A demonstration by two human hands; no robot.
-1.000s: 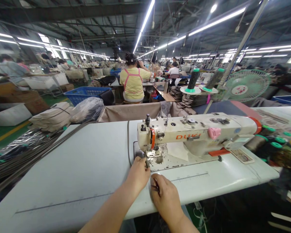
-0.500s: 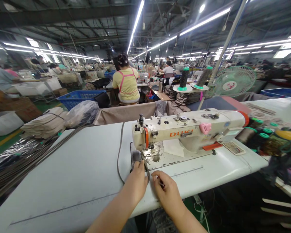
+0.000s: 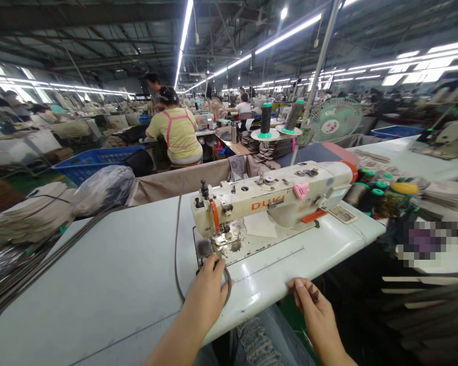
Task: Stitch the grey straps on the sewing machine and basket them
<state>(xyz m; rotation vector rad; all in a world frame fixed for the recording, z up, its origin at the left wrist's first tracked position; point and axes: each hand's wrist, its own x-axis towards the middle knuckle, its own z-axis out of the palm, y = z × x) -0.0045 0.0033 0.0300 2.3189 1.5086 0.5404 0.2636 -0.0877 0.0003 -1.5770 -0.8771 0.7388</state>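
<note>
My left hand (image 3: 210, 284) is closed on a narrow grey-brown strip (image 3: 229, 287) just in front of the needle area of a white sewing machine (image 3: 259, 201). Part of the strip curves out past my fingers, and a long loop of it (image 3: 176, 244) lies across the table to the left. At the table's front edge is my right hand (image 3: 315, 307), its fingers pinched together. A small dark bit shows between those fingers, too little to name. The machine's presser foot (image 3: 222, 240) stands over the metal plate, close to my left fingertips.
A bundle of long dark strips (image 3: 61, 249) runs over the white table's (image 3: 125, 274) left edge. Thread cones (image 3: 374, 201) stand at the right, with a green fan (image 3: 334, 121) behind. A co-worker in yellow (image 3: 177, 133) sits ahead, beside a blue basket (image 3: 84, 165).
My right hand has moved right, away from my left hand, to the table's front edge. My left hand stays by the needle with the strip. The view has swung to the right.
</note>
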